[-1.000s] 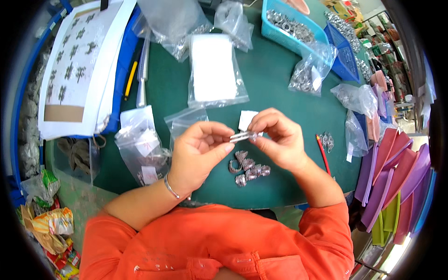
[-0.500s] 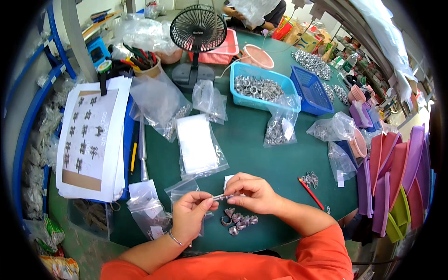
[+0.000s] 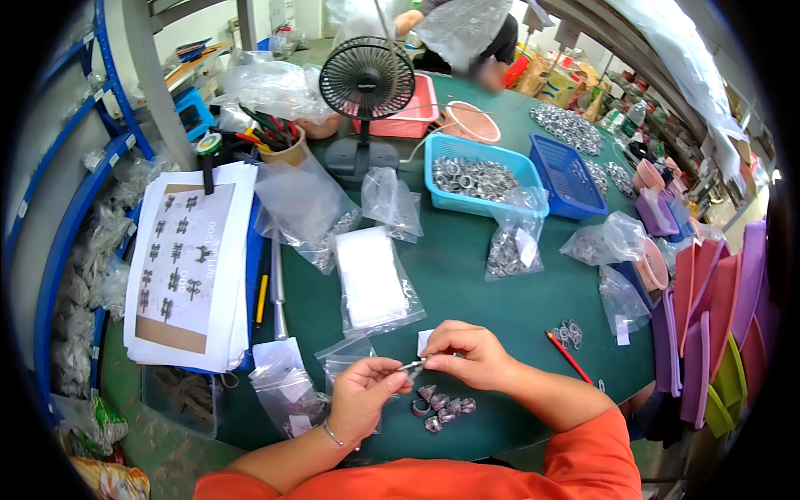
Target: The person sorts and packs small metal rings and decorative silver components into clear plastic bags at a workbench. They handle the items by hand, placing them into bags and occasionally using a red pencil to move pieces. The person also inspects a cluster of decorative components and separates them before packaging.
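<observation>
My left hand (image 3: 364, 400) and my right hand (image 3: 468, 357) meet near the front of the green table, both closed in a pinch. Between their fingertips is a small silver metal piece (image 3: 412, 367); its exact kind is too small to make out. Just below lies a little cluster of chunky silver rings (image 3: 446, 406), some with pinkish-looking tops. A white slip of paper (image 3: 424, 340) shows partly behind my right fingers. Beside my left hand lie a clear zip bag (image 3: 346, 354) and another bag with a label and small pieces (image 3: 287, 390).
A light blue basket of metal rings (image 3: 486, 177), a dark blue basket (image 3: 568, 177) and a black fan (image 3: 367, 83) stand farther back. Printed sheets (image 3: 187, 275) lie left; a red pencil (image 3: 570, 356) and purple bins (image 3: 693, 367) are right. Another person handles plastic bags across the table.
The whole view has shifted, so the scene sits farther right and lower. My fingertips have drawn closer together around the metal piece. Across the table, the other person's arm and plastic bag have moved.
</observation>
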`<state>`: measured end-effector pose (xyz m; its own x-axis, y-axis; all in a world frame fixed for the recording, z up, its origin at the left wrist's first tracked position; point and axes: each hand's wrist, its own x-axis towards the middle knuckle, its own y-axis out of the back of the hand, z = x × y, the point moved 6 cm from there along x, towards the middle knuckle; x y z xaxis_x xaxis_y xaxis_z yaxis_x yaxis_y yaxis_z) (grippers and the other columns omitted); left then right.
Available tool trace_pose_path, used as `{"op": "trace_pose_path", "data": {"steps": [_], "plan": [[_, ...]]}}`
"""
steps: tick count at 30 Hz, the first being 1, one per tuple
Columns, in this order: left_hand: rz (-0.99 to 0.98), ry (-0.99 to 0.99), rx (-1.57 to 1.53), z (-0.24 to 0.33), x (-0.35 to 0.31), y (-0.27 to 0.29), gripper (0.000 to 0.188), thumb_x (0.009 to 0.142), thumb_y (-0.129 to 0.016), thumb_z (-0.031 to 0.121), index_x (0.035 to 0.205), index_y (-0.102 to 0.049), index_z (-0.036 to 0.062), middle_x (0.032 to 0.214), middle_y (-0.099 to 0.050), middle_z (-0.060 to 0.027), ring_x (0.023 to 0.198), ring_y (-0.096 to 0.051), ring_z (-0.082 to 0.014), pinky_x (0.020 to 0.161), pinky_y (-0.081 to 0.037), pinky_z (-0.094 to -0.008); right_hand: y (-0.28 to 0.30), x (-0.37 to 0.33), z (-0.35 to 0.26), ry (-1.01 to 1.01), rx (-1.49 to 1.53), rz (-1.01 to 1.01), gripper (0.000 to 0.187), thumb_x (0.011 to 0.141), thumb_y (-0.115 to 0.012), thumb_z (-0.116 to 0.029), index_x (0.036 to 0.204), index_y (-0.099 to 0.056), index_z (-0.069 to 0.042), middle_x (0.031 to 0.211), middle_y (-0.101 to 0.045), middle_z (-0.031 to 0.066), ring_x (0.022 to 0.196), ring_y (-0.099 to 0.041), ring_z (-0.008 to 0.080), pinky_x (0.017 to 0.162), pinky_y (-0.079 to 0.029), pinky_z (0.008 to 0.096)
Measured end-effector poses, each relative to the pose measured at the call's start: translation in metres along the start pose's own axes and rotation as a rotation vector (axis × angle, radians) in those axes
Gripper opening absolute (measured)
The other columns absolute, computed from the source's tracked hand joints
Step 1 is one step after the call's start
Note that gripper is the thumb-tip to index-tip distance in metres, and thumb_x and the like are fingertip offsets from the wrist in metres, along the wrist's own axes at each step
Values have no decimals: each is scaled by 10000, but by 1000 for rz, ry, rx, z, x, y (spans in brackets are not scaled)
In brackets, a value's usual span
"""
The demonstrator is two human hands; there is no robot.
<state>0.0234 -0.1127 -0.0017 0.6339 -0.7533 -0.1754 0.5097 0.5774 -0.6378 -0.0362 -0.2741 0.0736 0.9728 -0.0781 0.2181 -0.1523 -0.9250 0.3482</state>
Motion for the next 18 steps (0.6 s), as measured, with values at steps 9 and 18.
{"op": "trace_pose_path", "data": {"steps": [9, 18], "plan": [[-15, 35, 49, -1, -1, -2, 153, 943, -589, 21, 1091, -600, -15, 984, -684, -132, 856, -691, -215, 792, -579, -343, -6, -7, 23, -408, 383, 3, 117, 931, -665, -98, 990, -655, 3, 804, -634, 18, 697, -595, 80, 596, -478, 228], [22, 41, 43, 2, -7, -4, 111, 952, -582, 43, 1053, -594, -2, 964, -673, -120, 837, -682, -195, 772, -577, -342, 122, 61, 24, -189, 662, 696, 313, 975, -598, -239, 1155, -580, 16, 1037, -681, 139, 872, -683, 218, 759, -577, 344]]}}
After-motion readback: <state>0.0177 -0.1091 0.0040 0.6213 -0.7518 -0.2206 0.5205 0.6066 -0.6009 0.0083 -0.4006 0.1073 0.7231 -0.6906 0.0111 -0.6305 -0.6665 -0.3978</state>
